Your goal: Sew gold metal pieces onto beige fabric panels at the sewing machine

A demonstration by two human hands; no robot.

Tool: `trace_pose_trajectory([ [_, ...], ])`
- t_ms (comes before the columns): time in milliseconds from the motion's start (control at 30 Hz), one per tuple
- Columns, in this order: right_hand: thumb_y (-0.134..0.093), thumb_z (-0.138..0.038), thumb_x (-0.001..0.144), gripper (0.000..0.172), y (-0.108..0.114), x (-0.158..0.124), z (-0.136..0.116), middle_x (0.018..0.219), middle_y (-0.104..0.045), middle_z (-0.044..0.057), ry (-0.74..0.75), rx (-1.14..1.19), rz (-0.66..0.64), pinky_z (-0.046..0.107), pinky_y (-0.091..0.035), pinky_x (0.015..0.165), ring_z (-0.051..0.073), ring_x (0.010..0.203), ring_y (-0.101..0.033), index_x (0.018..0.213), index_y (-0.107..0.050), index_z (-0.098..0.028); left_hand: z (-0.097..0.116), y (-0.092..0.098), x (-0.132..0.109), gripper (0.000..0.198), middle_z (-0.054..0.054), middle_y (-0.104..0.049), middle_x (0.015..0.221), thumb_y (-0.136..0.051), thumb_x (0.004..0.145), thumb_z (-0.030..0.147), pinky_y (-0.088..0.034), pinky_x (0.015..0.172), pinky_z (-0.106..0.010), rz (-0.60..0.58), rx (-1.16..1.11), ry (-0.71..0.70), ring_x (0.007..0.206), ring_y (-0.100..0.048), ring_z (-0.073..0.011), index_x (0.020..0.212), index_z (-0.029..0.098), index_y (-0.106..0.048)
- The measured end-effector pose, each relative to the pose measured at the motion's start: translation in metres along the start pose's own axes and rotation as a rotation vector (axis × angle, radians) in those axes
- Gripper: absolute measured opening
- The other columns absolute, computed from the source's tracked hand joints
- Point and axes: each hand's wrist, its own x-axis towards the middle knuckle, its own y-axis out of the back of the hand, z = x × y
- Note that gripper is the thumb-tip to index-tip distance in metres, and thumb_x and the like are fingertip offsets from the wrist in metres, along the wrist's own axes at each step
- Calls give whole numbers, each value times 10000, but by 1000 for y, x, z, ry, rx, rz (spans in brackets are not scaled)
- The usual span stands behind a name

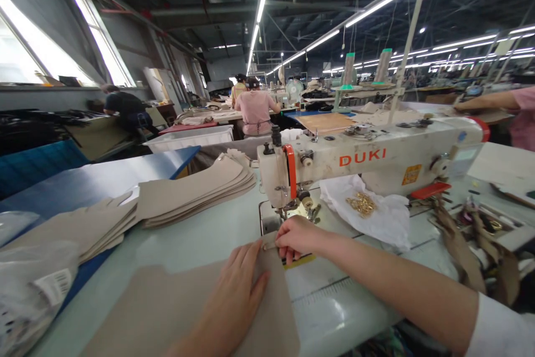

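A large beige fabric piece (154, 301) lies on the pale table in front of the sewing machine (359, 153). Flat on this piece rests my left hand (234, 290), its fingers stretched toward the needle area and the thumb apart. My right hand (295, 237) is closed in a pinch on a small beige strip (270, 241) at the fabric's top corner, just below the presser foot. The fingertips of both hands are close together there. Part of the strip is hidden by the right fingers.
Beige stacks (196, 187) lie at the left and back left, near a plastic bag (35, 284). Small gold parts (361, 204) sit on white plastic (388, 220) under the machine arm. Straps (472, 251) and a tray are at the right. Other people work farther off.
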Motion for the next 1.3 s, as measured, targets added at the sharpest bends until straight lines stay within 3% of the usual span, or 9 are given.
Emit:
trace_pose_trajectory([
  [167,-581,-78,775,228,4,-2,-7,432,-572,-61,-27,-74,-31,128,-382,347,60,315,-532,563,-534,-146,-1,-1,18,190,-73,-665,995,-484,855,221,-530,827,-385,33,-36,-63,935,-615,-232,992,193,-613],
  [300,-607,-112,772,200,6,-5,-10,437,-582,-56,-28,-128,-38,119,-401,368,63,347,-556,585,-545,-145,-1,-4,31,227,-51,-665,817,-421,890,184,-536,730,-333,46,-20,-173,806,-616,-202,795,194,-627],
  [433,-594,-109,774,186,6,-5,-10,454,-596,-50,-13,-189,-29,129,-421,384,66,349,-558,598,-547,-146,2,-5,34,251,-55,-646,777,-401,896,153,-525,699,-310,61,-1,-234,779,-596,-196,762,177,-612],
  [667,-542,-87,767,182,2,-3,-6,495,-601,-43,77,-357,59,173,-449,433,86,378,-570,602,-561,-161,5,-4,38,234,-51,-639,761,-397,861,117,-514,692,-304,-33,10,-206,753,-585,-190,736,190,-581],
  [833,-535,-116,795,131,5,-29,11,783,-678,27,331,-573,248,273,-464,727,173,776,-632,776,-647,-181,2,-5,38,194,-52,-653,805,-424,848,110,-509,727,-315,-28,-37,-204,785,-590,-196,782,185,-590],
  [933,-548,-111,828,142,9,-54,26,929,-660,53,570,-781,176,315,-401,874,199,949,-561,851,-667,-185,-1,-8,37,175,-49,-657,811,-447,832,95,-505,737,-313,-4,-67,-200,799,-595,-196,780,183,-590],
  [1067,-518,-158,904,164,12,-75,37,959,-629,74,976,-1269,86,330,-407,876,202,956,-521,1040,-608,-151,-2,-9,38,171,-36,-655,797,-466,812,81,-501,729,-299,6,-87,-203,784,-594,-188,766,193,-585],
  [1167,-501,-198,924,133,8,-73,38,951,-623,58,1023,-1347,143,335,-407,886,198,953,-514,1003,-601,-158,-2,-9,40,168,-34,-652,794,-467,819,82,-499,731,-301,-12,-74,-211,783,-590,-187,770,192,-583],
  [1300,-488,-248,929,157,-4,-58,39,874,-623,47,1049,-1260,298,337,-419,881,194,899,-523,864,-602,-163,-3,-8,39,170,-34,-643,775,-458,855,117,-495,723,-308,-50,-41,-220,771,-582,-187,766,192,-582],
])
